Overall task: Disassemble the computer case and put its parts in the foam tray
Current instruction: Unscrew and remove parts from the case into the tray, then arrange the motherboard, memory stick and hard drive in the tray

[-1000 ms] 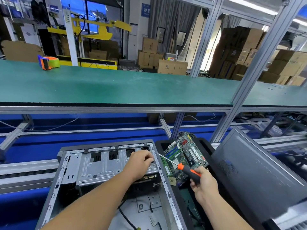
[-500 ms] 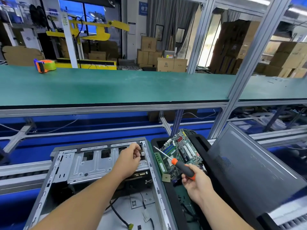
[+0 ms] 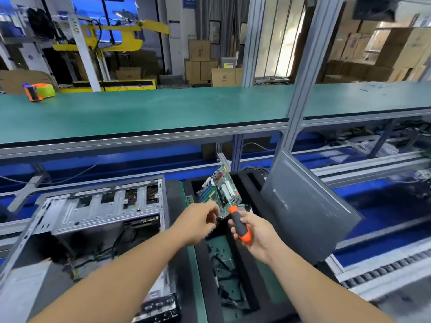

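Note:
The open metal computer case (image 3: 98,206) lies on its side at lower left, with loose cables inside. To its right sits the black foam tray (image 3: 248,278), where a green motherboard (image 3: 221,192) leans in a far slot and dark cables (image 3: 224,273) fill a near one. Over the tray, my left hand (image 3: 198,222) hovers with its fingertips pinched together near the motherboard's lower edge; whatever it pinches is too small and blurred to make out. My right hand (image 3: 258,238) grips the orange-and-black screwdriver (image 3: 240,227) by the handle, beside the left hand.
The grey side panel (image 3: 307,213) leans upright against the tray's right side. A raised green shelf (image 3: 163,108) runs across behind, carrying an orange tape dispenser (image 3: 38,91) at far left. An aluminium post (image 3: 303,73) rises behind the panel.
My left hand has left the case's drive cage and moved right over the foam tray, fingers pinched. The right hand has turned the screwdriver more upright.

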